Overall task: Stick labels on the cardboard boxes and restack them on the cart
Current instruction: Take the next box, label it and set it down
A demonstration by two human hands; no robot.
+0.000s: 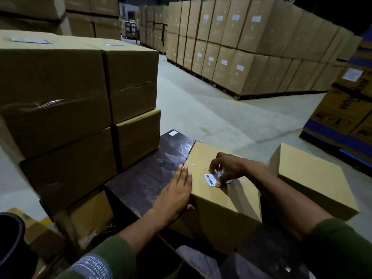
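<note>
A plain cardboard box lies in front of me on a dark board, the cart's deck. A white barcode label sits on its top face. My right hand pinches the label's right end, with a bit of clear backing under the fingers. My left hand lies flat with fingers together against the box's left top edge, thumb wrapped on its near side. On the deck to the left stands a stack of taped boxes, the top ones with labels on their lids.
Another plain box rests on the floor to the right. Pallets of stacked boxes line the far side, and printed blue and yellow cartons stand at the right edge. A dark round bin is at the lower left. Bare concrete floor stretches ahead.
</note>
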